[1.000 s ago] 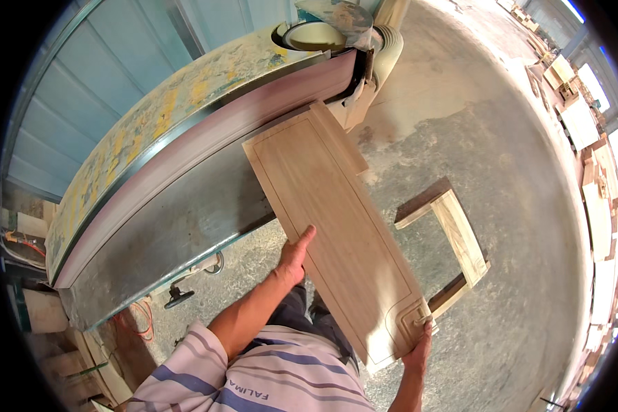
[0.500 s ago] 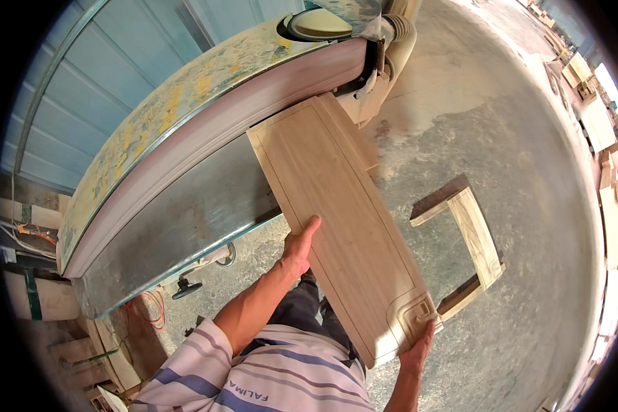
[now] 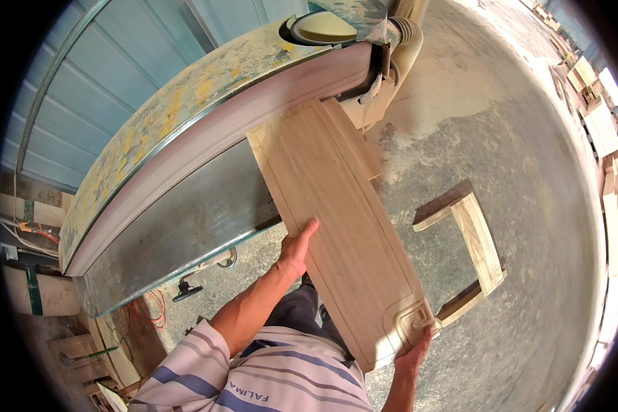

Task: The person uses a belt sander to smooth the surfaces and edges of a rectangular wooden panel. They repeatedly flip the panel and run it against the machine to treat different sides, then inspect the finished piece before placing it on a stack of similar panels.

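A long wooden panel [image 3: 340, 230] with a grooved border and a carved square motif at its near right corner lies across my two hands. Its far end meets the pinkish sanding belt [image 3: 185, 161] of a large belt sander. My left hand [image 3: 297, 248] grips the panel's left edge, thumb on the top face and the other fingers hidden beneath. At the near right corner, beside the carving, my right hand [image 3: 414, 351] holds the edge. The sander's grey metal table [image 3: 185, 226] runs under the panel's far left part.
On the floor to the right stands an angular wooden frame [image 3: 479, 244]. A ribbed hose [image 3: 406, 34] rises at the sander's far end. Below its table is a black hand crank [image 3: 187, 291]. Stacked wooden pieces [image 3: 600, 130] line the far right, and an orange cable [image 3: 156, 309] lies lower left.
The panel and both hands hold nearly the same place, with the near end shifted very slightly left. The view has moved a little.
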